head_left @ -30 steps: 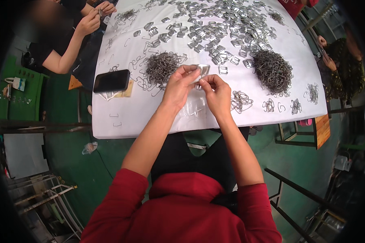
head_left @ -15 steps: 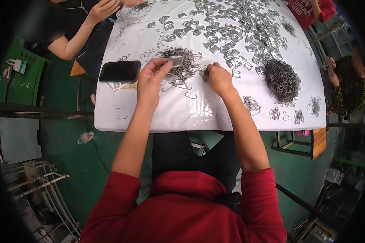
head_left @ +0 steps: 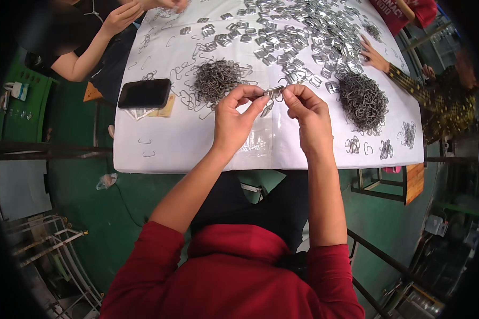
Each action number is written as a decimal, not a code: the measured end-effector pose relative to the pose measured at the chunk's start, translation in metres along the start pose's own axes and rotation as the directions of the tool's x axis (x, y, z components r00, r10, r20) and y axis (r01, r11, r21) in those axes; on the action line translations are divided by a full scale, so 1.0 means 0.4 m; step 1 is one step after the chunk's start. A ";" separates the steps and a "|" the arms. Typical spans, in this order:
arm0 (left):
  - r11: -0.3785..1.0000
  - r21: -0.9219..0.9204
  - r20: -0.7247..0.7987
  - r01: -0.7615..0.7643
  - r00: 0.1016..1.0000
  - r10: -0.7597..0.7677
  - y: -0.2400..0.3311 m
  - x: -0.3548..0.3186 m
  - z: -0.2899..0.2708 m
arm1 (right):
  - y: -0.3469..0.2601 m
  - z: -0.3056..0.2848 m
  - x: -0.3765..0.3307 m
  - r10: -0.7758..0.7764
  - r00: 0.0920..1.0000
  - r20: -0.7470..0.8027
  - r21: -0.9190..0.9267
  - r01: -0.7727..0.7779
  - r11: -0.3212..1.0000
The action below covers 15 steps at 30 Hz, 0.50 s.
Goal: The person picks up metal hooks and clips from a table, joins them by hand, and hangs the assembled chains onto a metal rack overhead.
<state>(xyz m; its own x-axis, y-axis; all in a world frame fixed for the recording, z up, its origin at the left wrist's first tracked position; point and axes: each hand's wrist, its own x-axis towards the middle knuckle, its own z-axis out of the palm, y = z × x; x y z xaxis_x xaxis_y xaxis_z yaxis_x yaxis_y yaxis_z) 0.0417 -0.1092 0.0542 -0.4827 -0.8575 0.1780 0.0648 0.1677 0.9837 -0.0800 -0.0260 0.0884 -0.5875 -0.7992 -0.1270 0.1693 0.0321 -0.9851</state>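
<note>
Over the near middle of the table, my two hands meet at a small metal buckle [head_left: 273, 91]. My left hand [head_left: 234, 117] pinches its left end between thumb and fingers. From the other side my right hand [head_left: 310, 114] grips a bent wire hook [head_left: 283, 81] at the buckle's right end. Whether the hook is threaded into the buckle is too small to tell. Just below the fingertips shows another small metal piece [head_left: 267, 109]. Beyond my left hand lies a tangled heap of wire hooks [head_left: 216, 80].
Loose buckles [head_left: 298, 45] spread over the far table. A bigger hook pile [head_left: 363, 101] sits at right, with small hook clusters [head_left: 386, 149] nearer the edge. A black phone [head_left: 145, 93] lies at left. A co-worker's hand [head_left: 375, 56] reaches in from the right; others work at the far corners.
My left hand has moved right with the buckle, and my right hand has lifted the hook to it. A co-worker's hand has come onto the table at right.
</note>
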 end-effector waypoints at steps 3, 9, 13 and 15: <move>0.998 -0.011 0.036 -0.068 0.997 0.069 0.007 -0.002 0.041 | 0.019 -0.023 0.000 -0.108 0.990 -0.091 -0.090 0.100 0.991; 0.981 0.091 0.111 -0.169 0.981 0.159 -0.008 0.011 0.110 | 0.007 -0.064 -0.008 -0.227 0.964 -0.140 0.171 0.249 0.953; 0.886 0.350 0.189 -0.303 0.950 0.250 -0.112 0.087 0.144 | -0.029 -0.111 -0.010 -0.318 0.930 -0.186 0.119 0.343 0.932; 0.846 0.452 0.226 -0.281 0.954 0.196 -0.174 0.114 0.180 | -0.038 -0.126 -0.010 -0.328 0.922 -0.204 0.088 0.351 0.932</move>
<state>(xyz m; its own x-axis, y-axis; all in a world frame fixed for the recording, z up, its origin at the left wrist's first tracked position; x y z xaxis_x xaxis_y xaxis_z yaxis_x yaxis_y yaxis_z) -0.0478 -0.1250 -0.0078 -0.6452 -0.6755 0.3569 -0.2046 0.6028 0.7712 -0.1202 0.0068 0.0980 -0.7591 -0.6248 0.1826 0.0212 -0.3041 -0.9524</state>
